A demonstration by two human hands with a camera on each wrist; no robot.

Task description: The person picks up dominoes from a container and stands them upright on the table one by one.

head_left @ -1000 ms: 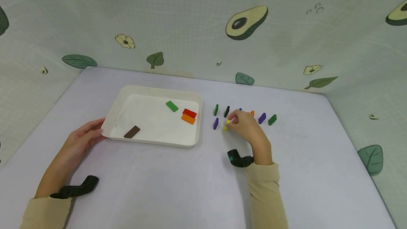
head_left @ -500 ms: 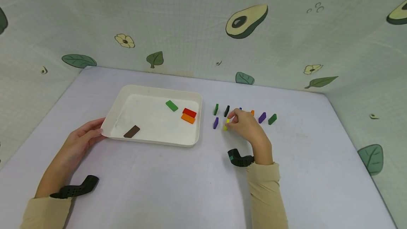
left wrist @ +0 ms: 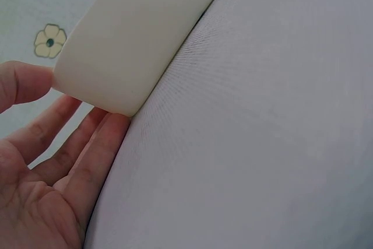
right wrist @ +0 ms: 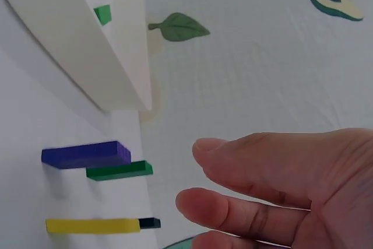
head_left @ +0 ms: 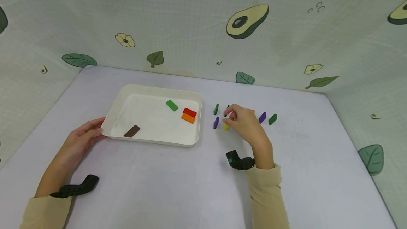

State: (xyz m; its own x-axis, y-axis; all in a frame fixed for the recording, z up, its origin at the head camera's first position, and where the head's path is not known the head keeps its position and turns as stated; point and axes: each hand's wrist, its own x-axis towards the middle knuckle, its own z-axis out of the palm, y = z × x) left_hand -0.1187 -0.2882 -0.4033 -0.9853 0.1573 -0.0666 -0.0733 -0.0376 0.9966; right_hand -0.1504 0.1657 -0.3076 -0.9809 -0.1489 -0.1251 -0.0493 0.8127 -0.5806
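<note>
My left hand [head_left: 84, 137] holds the near-left corner of a shallow white tray [head_left: 149, 116]; in the left wrist view its thumb is at the rim and its fingertips are low on the wall. Right of the tray, my right hand [head_left: 243, 121] hovers over small domino blocks standing on edge, thumb and forefinger apart with nothing between them. A yellow domino [right wrist: 93, 225] stands upright just below its fingertips, partly covered in the head view. Close by stand a purple domino [head_left: 216, 123], a green domino [head_left: 216, 109] and a black domino [right wrist: 150, 223].
Past the right hand stand another purple domino [head_left: 262, 117], another green domino [head_left: 272, 119] and a mostly hidden orange one. Inside the tray lie a green domino [head_left: 172, 105], a red one [head_left: 189, 112], an orange one [head_left: 188, 118] and a brown one [head_left: 131, 131].
My right hand has let go of the yellow domino and risen slightly, its thumb and forefinger now spread. The yellow domino stays standing. My left hand and the tray have not moved.
</note>
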